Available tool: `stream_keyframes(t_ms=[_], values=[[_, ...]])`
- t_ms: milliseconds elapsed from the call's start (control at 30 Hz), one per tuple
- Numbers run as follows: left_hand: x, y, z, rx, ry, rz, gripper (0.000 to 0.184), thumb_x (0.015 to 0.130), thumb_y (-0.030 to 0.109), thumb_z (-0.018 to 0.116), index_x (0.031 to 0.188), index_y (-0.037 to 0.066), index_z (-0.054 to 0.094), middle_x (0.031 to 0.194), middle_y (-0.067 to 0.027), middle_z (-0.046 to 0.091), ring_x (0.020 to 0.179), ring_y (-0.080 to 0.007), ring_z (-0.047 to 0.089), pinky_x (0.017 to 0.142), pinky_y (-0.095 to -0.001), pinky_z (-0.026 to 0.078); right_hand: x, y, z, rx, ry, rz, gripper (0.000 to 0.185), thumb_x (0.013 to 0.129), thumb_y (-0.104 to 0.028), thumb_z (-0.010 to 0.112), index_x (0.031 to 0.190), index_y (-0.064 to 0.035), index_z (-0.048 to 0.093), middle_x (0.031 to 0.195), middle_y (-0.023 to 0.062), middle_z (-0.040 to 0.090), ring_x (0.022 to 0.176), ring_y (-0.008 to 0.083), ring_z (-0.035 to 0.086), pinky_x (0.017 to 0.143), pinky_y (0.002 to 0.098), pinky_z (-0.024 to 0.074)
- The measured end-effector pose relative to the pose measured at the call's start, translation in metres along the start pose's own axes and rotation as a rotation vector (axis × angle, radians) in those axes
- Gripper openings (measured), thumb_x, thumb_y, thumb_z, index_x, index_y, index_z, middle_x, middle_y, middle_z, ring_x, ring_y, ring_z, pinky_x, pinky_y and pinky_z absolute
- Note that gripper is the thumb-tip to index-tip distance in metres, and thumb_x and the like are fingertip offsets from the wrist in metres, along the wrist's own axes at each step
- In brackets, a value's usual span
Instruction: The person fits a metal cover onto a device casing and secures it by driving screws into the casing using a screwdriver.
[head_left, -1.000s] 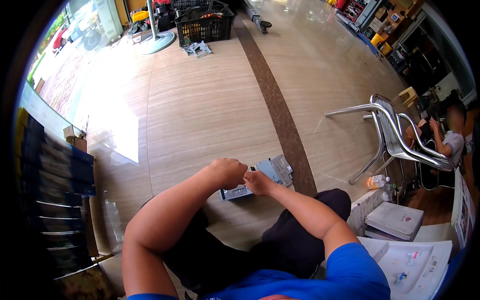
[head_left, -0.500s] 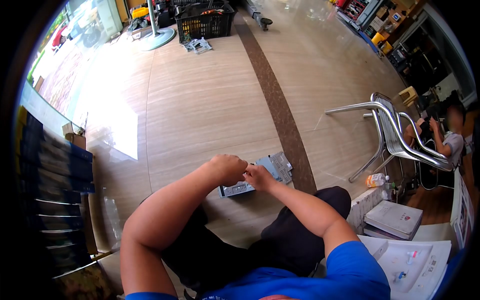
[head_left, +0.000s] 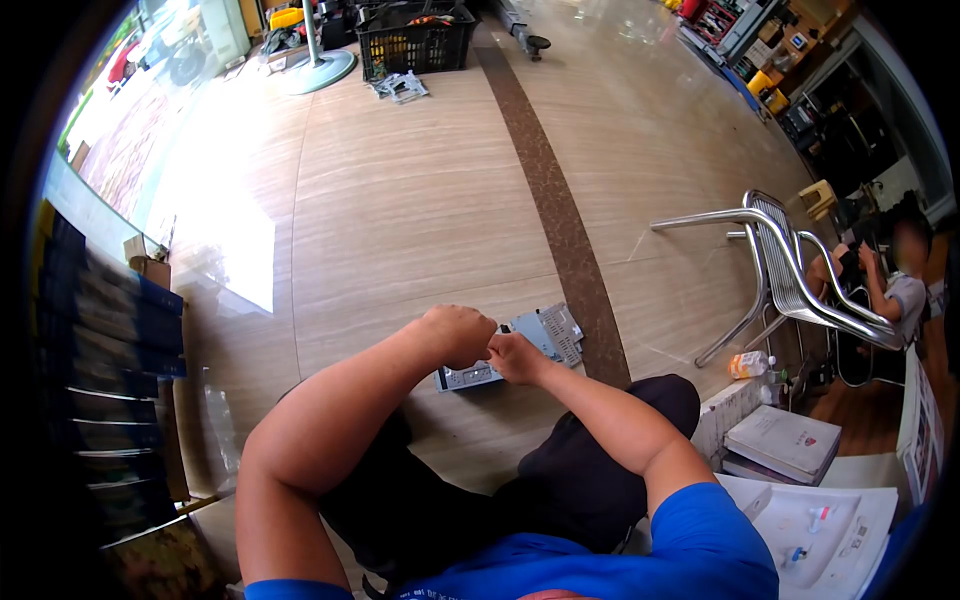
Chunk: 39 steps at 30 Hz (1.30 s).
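Note:
A flat grey metal device casing lies on the tiled floor in front of my knees. Slots and holes mark its far right end, and its near edge shows cut-outs. Over its middle, my left hand is closed in a fist with the wrist bent. My right hand is closed beside it, fingers pinched together and touching or almost touching the left. A small dark bit shows just above the fingers, too small to name. Whatever the fingers grip is hidden by the hands, which also cover part of the casing.
A metal chair lies tipped over at the right, with a seated person behind it. Near my right knee are a bottle, books and a white panel. Stacked blue boxes stand left; a black crate is ahead.
Both hands stay over the casing, nearly unmoved; the left fist has shifted very slightly. The view has tilted a little. The casing lies in the same place.

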<state>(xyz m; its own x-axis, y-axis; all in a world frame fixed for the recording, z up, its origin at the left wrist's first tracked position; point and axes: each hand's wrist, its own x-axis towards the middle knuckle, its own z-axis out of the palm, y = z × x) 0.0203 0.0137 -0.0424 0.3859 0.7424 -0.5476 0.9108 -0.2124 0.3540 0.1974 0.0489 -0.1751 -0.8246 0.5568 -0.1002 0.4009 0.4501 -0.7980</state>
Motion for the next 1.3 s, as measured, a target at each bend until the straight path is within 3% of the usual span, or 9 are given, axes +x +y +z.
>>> stream_keyframes(t_ms=[300,367,567,800,867,1100,1167,1300], values=[[0.001,-0.001,0.001,-0.008,0.001,-0.011,0.031,0.090,0.034,0.062,0.105,0.007,0.063,0.105,-0.0151,0.068,0.104,-0.0331,0.063,0.086,-0.0428,0.050,-0.001,-0.004,-0.004,-0.037,-0.087,0.010,0.011,0.091,-0.009,0.055,0.099,-0.0042,0.061,0.083,0.0211,0.066,0.081,0.0366,0.067,0.069,0.0405,0.0524],[0.001,-0.001,0.001,-0.013,0.001,-0.011,0.031,0.090,0.034,0.062,0.106,0.007,0.063,0.104,-0.0150,0.068,0.104,-0.0330,0.063,0.086,-0.0427,0.050,-0.001,-0.002,0.001,0.046,0.040,-0.004,0.013,0.085,-0.011,0.066,0.089,-0.0015,0.059,0.077,0.0197,0.063,0.071,0.0327,0.064,0.064,0.0381,0.0489],[-0.002,0.001,-0.002,-0.028,-0.003,-0.020,0.031,0.090,0.034,0.062,0.108,0.008,0.063,0.105,-0.0147,0.067,0.105,-0.0323,0.063,0.086,-0.0423,0.050,-0.003,-0.017,-0.009,0.053,0.056,0.032,0.018,0.084,-0.013,0.070,0.082,-0.0004,0.057,0.073,0.0198,0.061,0.070,0.0352,0.063,0.061,0.0388,0.0483],[-0.002,0.001,-0.003,-0.021,-0.014,-0.024,0.031,0.091,0.033,0.061,0.108,0.008,0.062,0.108,-0.0144,0.067,0.107,-0.0320,0.062,0.088,-0.0421,0.050,0.001,0.005,0.002,0.071,0.060,-0.013,0.012,0.087,-0.012,0.064,0.088,-0.0013,0.061,0.078,0.0192,0.064,0.073,0.0295,0.066,0.065,0.0368,0.0492],[-0.001,0.001,-0.001,-0.021,-0.013,-0.024,0.030,0.091,0.033,0.060,0.108,0.008,0.062,0.108,-0.0145,0.067,0.108,-0.0321,0.062,0.088,-0.0422,0.050,0.001,0.009,0.001,0.031,-0.017,-0.021,0.015,0.090,-0.011,0.058,0.103,-0.0058,0.063,0.085,0.0213,0.067,0.084,0.0362,0.068,0.071,0.0419,0.0532],[-0.003,0.001,-0.003,-0.022,-0.009,-0.029,0.031,0.091,0.033,0.061,0.110,0.008,0.061,0.110,-0.0150,0.066,0.109,-0.0326,0.061,0.089,-0.0426,0.049,0.000,0.005,0.002,0.005,-0.018,-0.046,0.015,0.090,-0.010,0.056,0.103,-0.0058,0.063,0.085,0.0219,0.067,0.085,0.0382,0.067,0.070,0.0429,0.0526],[-0.003,0.002,-0.003,-0.022,-0.012,-0.031,0.031,0.091,0.033,0.061,0.110,0.008,0.061,0.110,-0.0150,0.066,0.109,-0.0326,0.061,0.089,-0.0426,0.049,-0.001,0.003,0.003,0.051,0.023,-0.043,0.009,0.088,-0.010,0.060,0.095,-0.0039,0.062,0.081,0.0187,0.065,0.076,0.0307,0.066,0.067,0.0360,0.0498],[-0.001,0.000,-0.001,-0.006,-0.010,-0.031,0.032,0.091,0.034,0.062,0.111,0.008,0.061,0.109,-0.0151,0.066,0.109,-0.0325,0.061,0.089,-0.0426,0.049,-0.001,-0.002,0.000,-0.014,-0.057,0.003,0.010,0.088,-0.011,0.062,0.094,-0.0042,0.062,0.079,0.0187,0.064,0.075,0.0306,0.066,0.067,0.0368,0.0496]])
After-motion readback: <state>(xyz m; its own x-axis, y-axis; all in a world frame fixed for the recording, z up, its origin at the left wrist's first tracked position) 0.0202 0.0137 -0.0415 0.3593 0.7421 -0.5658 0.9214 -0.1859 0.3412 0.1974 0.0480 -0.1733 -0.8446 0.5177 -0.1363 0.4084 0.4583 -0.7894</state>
